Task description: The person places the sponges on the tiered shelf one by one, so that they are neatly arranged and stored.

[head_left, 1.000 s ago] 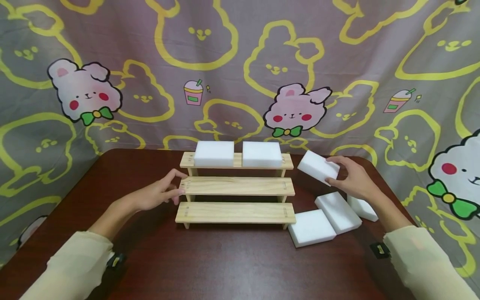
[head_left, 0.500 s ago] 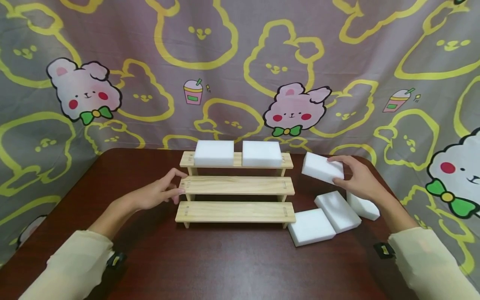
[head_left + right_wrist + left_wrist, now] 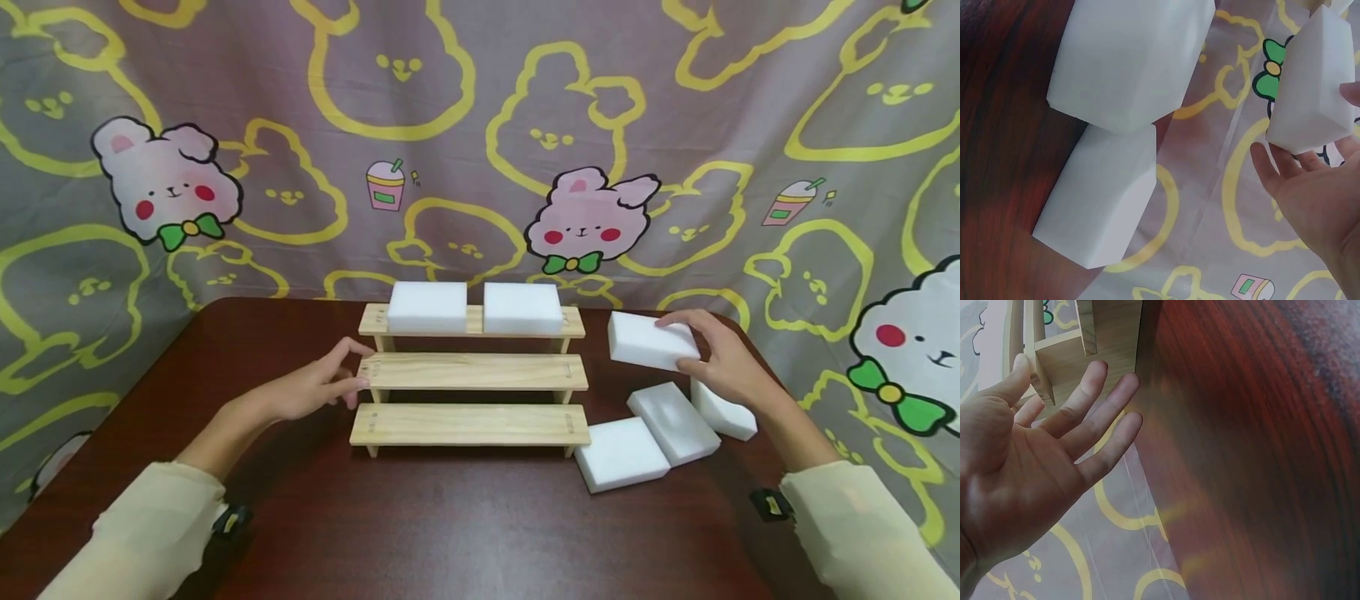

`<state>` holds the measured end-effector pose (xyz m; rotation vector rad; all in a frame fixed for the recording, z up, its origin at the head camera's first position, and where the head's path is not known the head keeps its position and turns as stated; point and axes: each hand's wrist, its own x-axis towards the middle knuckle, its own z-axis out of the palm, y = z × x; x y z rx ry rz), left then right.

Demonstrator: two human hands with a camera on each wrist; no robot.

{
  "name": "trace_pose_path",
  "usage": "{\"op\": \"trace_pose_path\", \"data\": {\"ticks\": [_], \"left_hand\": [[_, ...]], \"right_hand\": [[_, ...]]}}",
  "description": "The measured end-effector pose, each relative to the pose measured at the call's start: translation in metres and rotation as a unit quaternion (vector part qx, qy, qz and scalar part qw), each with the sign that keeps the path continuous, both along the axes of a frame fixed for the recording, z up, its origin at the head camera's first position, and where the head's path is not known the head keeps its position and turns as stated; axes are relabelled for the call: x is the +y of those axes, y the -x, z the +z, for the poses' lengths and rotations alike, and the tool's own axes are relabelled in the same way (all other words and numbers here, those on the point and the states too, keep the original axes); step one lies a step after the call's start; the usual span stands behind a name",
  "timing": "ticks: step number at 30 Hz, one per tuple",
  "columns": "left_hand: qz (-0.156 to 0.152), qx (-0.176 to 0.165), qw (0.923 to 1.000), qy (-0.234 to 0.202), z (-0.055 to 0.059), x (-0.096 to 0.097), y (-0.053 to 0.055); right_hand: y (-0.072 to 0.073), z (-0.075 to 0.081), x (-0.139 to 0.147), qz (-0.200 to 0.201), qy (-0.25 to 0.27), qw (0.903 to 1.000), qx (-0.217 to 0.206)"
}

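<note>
In the head view my right hand (image 3: 723, 358) grips a white foam block (image 3: 651, 340) by its right end, thumb in front and fingers behind. The right wrist view shows the same block (image 3: 1313, 81) held off the table. My left hand (image 3: 318, 385) is at the left end of a three-tier wooden stand (image 3: 472, 371), thumb and forefinger pinching the middle board's end. In the left wrist view the other fingers (image 3: 1107, 444) stretch out, free of the wood. Two white foam blocks (image 3: 427, 307) stand side by side on the top tier.
Several white foam blocks (image 3: 622, 454) lie on the dark brown table (image 3: 465, 525), right of the stand and below my right hand; the farthest is partly hidden by that hand. A patterned curtain (image 3: 450, 150) hangs close behind the table.
My right hand has drawn the foam block slightly to the right and toward me, turning it more level with the stand. The left hand stays at the stand's left end.
</note>
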<state>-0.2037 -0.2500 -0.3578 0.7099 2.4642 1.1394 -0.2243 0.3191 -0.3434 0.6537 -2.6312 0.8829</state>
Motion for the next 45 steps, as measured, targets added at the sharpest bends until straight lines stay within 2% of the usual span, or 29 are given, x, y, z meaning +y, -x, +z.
{"op": "trace_pose_path", "data": {"ticks": [7, 18, 24, 37, 45], "left_hand": [[0.001, 0.000, 1.0000, 0.006, 0.001, 0.000, 0.000], [0.000, 0.002, 1.0000, 0.001, 0.002, 0.001, 0.000], [-0.001, 0.003, 1.0000, 0.002, 0.001, 0.000, 0.000], [0.001, 0.005, 1.0000, 0.005, 0.001, 0.001, 0.000], [0.002, 0.003, 1.0000, 0.004, 0.000, 0.000, 0.001]], "right_hand": [[-0.002, -0.001, 0.003, 0.077, 0.036, 0.9952, 0.049], [-0.004, 0.002, 0.000, 0.149, 0.094, 0.9838, 0.036], [-0.004, 0.002, -0.003, 0.189, 0.101, 0.9760, 0.038], [-0.009, 0.003, -0.019, 0.205, 0.095, 0.9739, 0.020], [-0.012, 0.004, -0.035, 0.236, 0.103, 0.9662, -0.002]]}}
